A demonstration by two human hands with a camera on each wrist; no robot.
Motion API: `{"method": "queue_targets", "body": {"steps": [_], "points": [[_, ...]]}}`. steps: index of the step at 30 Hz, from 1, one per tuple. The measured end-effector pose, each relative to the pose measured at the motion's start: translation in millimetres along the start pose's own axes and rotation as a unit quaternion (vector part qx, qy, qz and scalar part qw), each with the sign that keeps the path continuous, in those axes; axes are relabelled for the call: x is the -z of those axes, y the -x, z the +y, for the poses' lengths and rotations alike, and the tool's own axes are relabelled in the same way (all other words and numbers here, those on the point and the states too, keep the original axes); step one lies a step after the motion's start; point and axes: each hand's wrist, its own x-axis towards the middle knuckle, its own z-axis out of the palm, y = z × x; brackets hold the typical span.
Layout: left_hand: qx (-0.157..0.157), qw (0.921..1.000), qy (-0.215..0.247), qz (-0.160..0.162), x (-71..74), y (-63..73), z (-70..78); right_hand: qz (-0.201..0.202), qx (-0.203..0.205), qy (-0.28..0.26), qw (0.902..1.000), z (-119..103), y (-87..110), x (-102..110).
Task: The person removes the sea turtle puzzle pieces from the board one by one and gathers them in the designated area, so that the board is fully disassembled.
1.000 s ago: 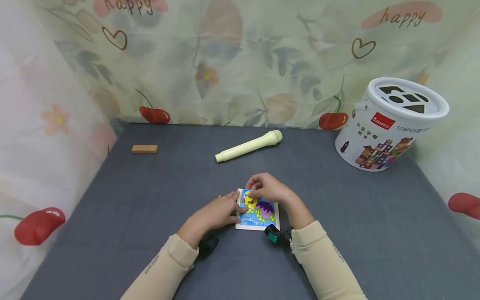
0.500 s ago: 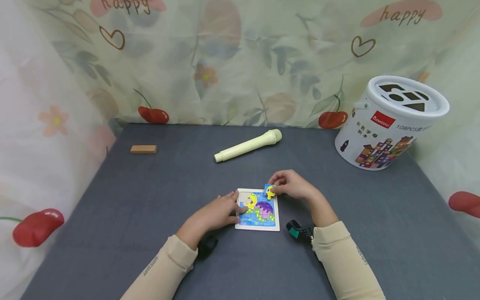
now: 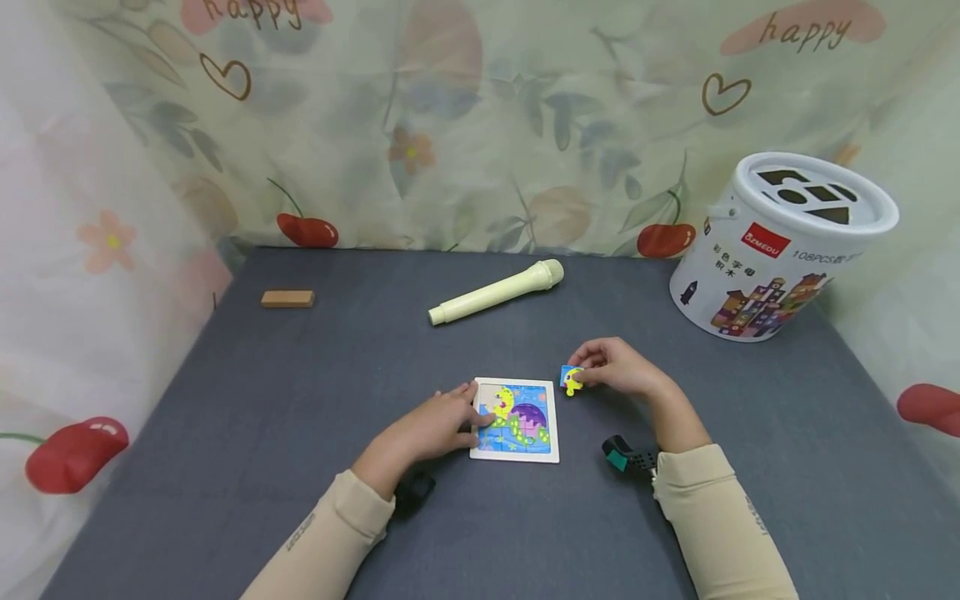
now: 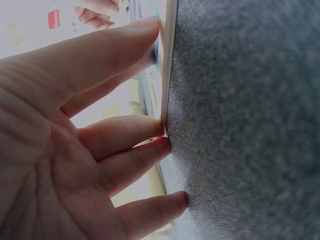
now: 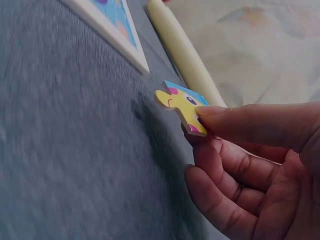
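A square jigsaw puzzle in a white-edged tray point(image 3: 554, 425) lies flat on the table, showing a yellow creature and a purple shell. Its upper left slot is bare pale wood. My left hand point(image 3: 441, 423) rests at the tray's left side, thumb and fingertips touching the edge point(image 4: 169, 65) and one finger lying over the picture. To the tray's right, my right hand point(image 3: 621, 368) pinches a puzzle piece point(image 5: 182, 105) between thumb and fingers. The piece is blue and yellow with an eye and a smile; in the right wrist view it is held above the table.
Behind the tray lies a pale yellow toy microphone point(image 3: 495, 293). A small wooden block point(image 3: 288, 299) sits at the back left. At the back right stands a white bucket point(image 3: 772, 267) with shaped holes in its lid. Floral cloth point(image 3: 480, 125) hangs behind the dark table.
My right hand has lifted the puzzle piece from the tray's upper left and carried it rightward, past the tray's right edge. The left hand has stayed in place.
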Motion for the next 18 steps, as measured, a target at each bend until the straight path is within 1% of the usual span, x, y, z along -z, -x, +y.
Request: {"method": "queue_targets", "body": {"steps": [7, 12, 14, 18], "points": [[0.000, 1.0000, 0.006, 0.000, -0.2, 0.8, -0.9, -0.006, -0.002, 0.000, 1.0000, 13, 3.3, 12], [-0.002, 1.0000, 0.006, 0.000, -0.6, 0.8, -1.0, -0.011, -0.001, -0.003, 0.9999, 19, 2.7, 15], [-0.002, 1.0000, 0.006, 0.000, -0.5, 0.9, -0.5, -0.010, -0.001, 0.000, 0.9999, 20, 1.5, 15], [-0.001, 1.0000, 0.006, 0.000, 0.0, 1.4, 0.2, -0.001, -0.002, 0.023, 0.9997, 21, -0.2, 15]]}}
